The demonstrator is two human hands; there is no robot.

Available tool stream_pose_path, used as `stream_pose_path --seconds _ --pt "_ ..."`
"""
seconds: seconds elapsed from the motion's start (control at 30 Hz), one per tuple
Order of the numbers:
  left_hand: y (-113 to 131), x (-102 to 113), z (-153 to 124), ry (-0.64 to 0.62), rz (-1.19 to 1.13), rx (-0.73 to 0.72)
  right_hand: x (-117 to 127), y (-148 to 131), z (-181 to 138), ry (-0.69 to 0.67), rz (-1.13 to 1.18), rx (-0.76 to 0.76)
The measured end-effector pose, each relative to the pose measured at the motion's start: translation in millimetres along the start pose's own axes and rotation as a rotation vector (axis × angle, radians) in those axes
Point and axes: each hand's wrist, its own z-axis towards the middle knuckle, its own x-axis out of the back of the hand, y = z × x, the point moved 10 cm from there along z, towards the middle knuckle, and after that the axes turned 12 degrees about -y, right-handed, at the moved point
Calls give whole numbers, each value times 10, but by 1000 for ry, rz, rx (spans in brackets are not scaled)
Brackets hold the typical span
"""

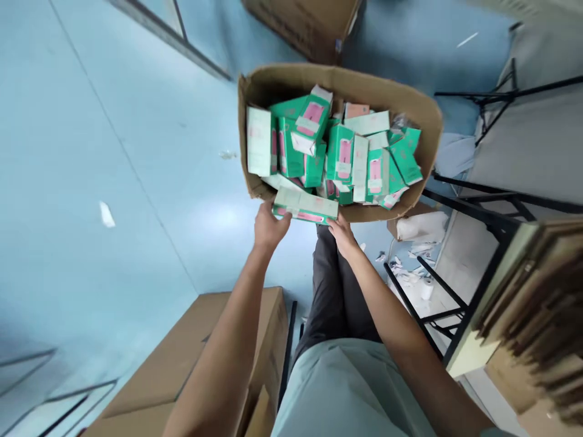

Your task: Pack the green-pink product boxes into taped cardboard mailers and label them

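An open cardboard box (423,115) on the blue floor is filled with several small green and pink product boxes (341,152). At its near rim, both hands grip the ends of one long green and pink box (306,206). My left hand (268,227) is wrapped round its left end. My right hand (342,235) pinches its right end. Both arms reach down from the bottom of the view, past my dark trouser leg.
A closed brown carton (200,358) lies at lower left, another carton (305,24) beyond the open box. Black metal table frames (473,212) stand at right, with stacked flat cardboard (542,309). Paper scraps and a white roll (427,290) litter the floor under the frames.
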Motion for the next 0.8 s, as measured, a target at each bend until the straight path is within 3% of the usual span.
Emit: stream_pose_path --seconds 0.2,0.4,0.5,0.63,0.8 --pt "755 61 -1006 -44 -339 -52 163 -974 -1367 111 76 278" --pt "1820 -12 -1801 -109 -449 -228 342 -1441 -2842 350 45 480" --pt "2310 -229 -2152 -247 -416 -301 426 -1525 -3637 497 -13 596" --pt "2767 -723 -2726 -500 -360 -335 528 -1442 -4693 724 -60 712" --pt "2887 -1491 -3757 -803 -261 -334 578 -937 -5942 999 -23 774"
